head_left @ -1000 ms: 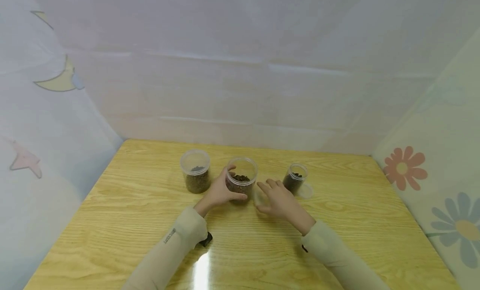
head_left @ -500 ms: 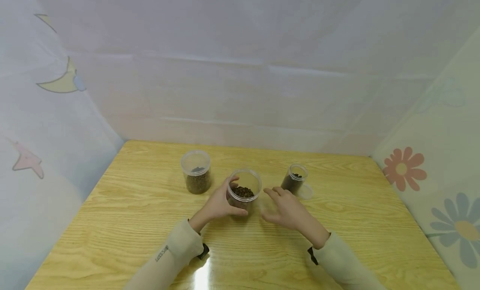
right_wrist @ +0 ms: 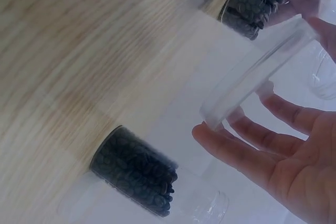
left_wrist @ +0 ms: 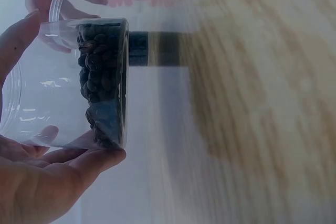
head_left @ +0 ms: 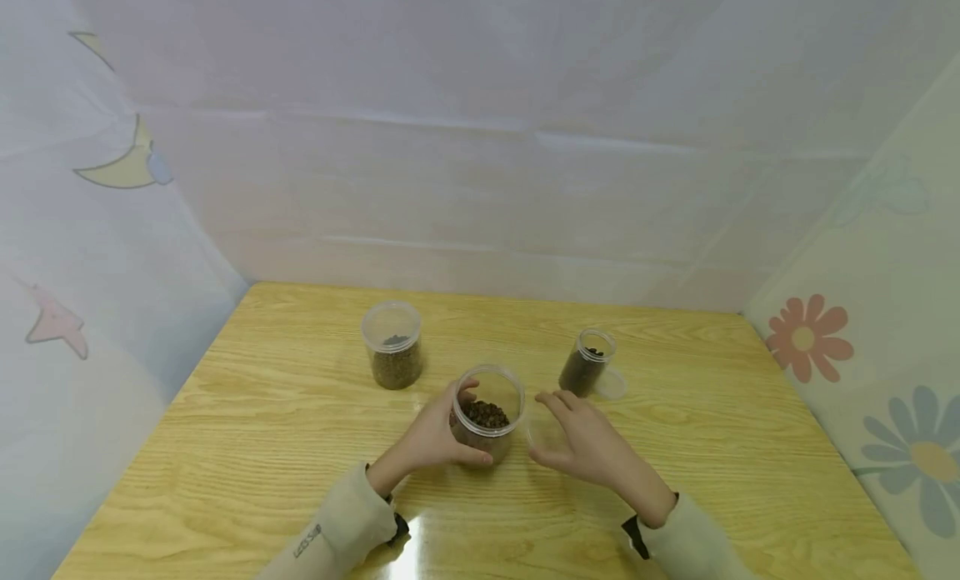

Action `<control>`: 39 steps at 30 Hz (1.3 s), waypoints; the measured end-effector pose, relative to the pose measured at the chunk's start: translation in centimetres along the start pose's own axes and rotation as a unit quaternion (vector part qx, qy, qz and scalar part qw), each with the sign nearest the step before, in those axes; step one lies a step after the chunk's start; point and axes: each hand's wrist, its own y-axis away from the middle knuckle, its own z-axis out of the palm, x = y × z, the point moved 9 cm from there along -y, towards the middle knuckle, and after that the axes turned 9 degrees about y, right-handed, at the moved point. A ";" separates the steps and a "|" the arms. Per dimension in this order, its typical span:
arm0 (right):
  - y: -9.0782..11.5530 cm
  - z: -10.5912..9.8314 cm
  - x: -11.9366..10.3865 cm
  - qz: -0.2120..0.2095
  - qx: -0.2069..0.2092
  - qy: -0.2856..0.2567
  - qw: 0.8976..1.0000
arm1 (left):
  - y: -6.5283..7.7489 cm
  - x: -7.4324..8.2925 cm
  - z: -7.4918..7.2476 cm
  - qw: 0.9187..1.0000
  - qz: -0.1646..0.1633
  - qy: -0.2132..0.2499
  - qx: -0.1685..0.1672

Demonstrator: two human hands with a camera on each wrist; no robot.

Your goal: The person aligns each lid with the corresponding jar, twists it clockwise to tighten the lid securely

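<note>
My left hand (head_left: 431, 438) grips a wide clear jar (head_left: 483, 438) from its left side, thumb in front and fingers behind. Dark brown beans, like coffee beans, fill its lower part, and its top is uncovered. In the left wrist view the jar (left_wrist: 100, 82) is upright, its base close over the tabletop. Just to the right, my right hand (head_left: 596, 447) holds a round clear lid (right_wrist: 257, 77) by its rim between thumb and fingertips. The lid stands on edge, tilted, beside the jar and apart from it.
Behind on the left stands another clear jar (head_left: 396, 362) with dark contents. A narrow jar of dark beans (head_left: 581, 372) is beyond my right hand, with a small clear lid (head_left: 611, 384) lying beside it. The wooden table (head_left: 225, 447) meets cloth walls (head_left: 480, 188).
The bean jar in my left hand has come toward me across the table. My right hand has come nearer too, slightly rightward, with the lid. The other jars stay put.
</note>
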 end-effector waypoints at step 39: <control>1.8 -0.1 1.5 0.018 0.012 -0.044 0.999 | 1.0 0.2 0.7 0.994 -0.009 -0.104 -0.035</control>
